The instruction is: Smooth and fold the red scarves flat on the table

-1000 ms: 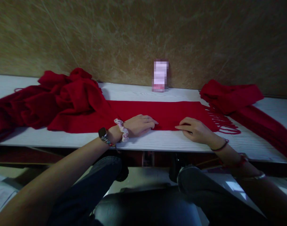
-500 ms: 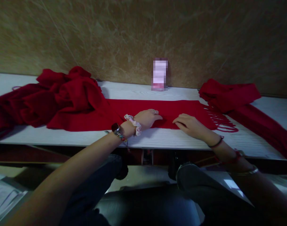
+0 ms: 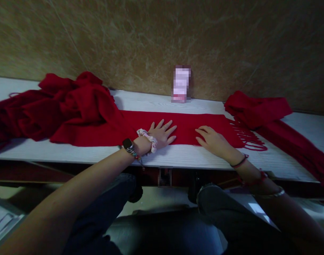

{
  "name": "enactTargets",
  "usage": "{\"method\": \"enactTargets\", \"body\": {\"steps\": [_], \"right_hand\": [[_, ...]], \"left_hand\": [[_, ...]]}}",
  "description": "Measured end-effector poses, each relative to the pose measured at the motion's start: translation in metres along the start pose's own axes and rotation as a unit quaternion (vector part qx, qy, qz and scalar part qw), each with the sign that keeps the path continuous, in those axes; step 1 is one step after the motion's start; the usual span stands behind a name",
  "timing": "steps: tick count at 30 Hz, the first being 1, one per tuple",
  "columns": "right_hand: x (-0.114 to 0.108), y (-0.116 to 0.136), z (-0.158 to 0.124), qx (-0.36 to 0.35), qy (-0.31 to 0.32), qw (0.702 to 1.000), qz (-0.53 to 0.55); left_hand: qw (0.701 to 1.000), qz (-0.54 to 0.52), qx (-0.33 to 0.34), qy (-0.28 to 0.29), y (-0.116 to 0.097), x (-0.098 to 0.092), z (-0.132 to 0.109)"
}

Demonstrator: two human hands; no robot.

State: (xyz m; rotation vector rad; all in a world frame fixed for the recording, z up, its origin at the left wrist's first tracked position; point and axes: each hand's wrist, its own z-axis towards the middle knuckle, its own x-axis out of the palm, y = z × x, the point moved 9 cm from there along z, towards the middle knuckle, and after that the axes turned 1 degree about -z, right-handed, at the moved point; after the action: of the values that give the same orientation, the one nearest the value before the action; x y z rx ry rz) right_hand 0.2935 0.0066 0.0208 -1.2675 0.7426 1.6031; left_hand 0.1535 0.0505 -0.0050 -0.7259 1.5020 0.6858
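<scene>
A red scarf (image 3: 185,124) lies flat along the white tabletop, its fringe (image 3: 246,137) spread at the right end. My left hand (image 3: 162,135) rests on it palm down with the fingers spread, holding nothing. To the right, my right hand (image 3: 211,140) touches the scarf near its front edge; its fingers are slightly bent and apart, with nothing seen in them. At the left, the flat scarf runs into a heap of crumpled red fabric (image 3: 79,102); where one cloth ends there I cannot tell.
Another red scarf (image 3: 260,108) lies folded and trailing at the right. A phone-like upright object (image 3: 181,85), blurred out, leans on the brown marbled wall (image 3: 140,42) behind the white table (image 3: 148,101). Papers (image 3: 4,223) show at lower left.
My left hand has opened from fingers held together to fingers spread flat on the scarf. The fingers of my right hand have parted slightly. The scarf lies as before.
</scene>
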Motion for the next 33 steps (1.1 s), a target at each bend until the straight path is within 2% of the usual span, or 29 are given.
{"method": "enactTargets", "body": {"steps": [3, 9, 11, 14, 18, 21, 23, 25, 29, 31, 33], "right_hand": [[0.001, 0.001, 0.002, 0.006, 0.031, 0.999, -0.025], [-0.004, 0.014, 0.026, 0.012, 0.043, 0.999, 0.002], [0.002, 0.023, 0.036, 0.01, 0.054, 0.998, 0.035], [0.021, 0.029, 0.042, 0.015, 0.11, 0.991, 0.077], [0.038, 0.012, 0.042, 0.041, 0.156, 0.984, 0.08], [0.041, -0.013, 0.041, 0.095, 0.169, 0.979, 0.063], [0.039, -0.02, 0.045, 0.111, 0.166, 0.978, 0.06], [0.036, -0.012, 0.054, 0.086, 0.15, 0.982, 0.072], [0.038, 0.022, 0.066, -0.016, 0.143, 0.985, 0.098], [0.045, 0.023, 0.068, -0.028, 0.16, 0.982, 0.096], [0.053, 0.009, 0.069, -0.014, 0.17, 0.981, 0.089]], "left_hand": [[0.998, -0.007, -0.052, 0.021, 0.007, -0.001, -0.004], [0.997, -0.011, -0.07, 0.026, 0.006, -0.002, -0.005], [0.997, -0.006, -0.075, 0.02, 0.008, 0.0, -0.004], [0.997, 0.002, -0.078, 0.012, 0.01, 0.001, -0.004], [0.996, -0.003, -0.089, 0.009, 0.01, 0.0, -0.005], [0.996, -0.012, -0.091, 0.009, 0.009, 0.0, -0.006], [0.996, -0.018, -0.091, 0.008, 0.009, 0.0, -0.006], [0.995, -0.026, -0.092, -0.001, 0.009, -0.001, -0.007], [0.992, -0.052, -0.113, -0.019, 0.01, -0.008, -0.011], [0.99, -0.069, -0.117, -0.025, 0.009, -0.011, -0.013], [0.99, -0.086, -0.104, -0.027, 0.009, -0.013, -0.016]]}}
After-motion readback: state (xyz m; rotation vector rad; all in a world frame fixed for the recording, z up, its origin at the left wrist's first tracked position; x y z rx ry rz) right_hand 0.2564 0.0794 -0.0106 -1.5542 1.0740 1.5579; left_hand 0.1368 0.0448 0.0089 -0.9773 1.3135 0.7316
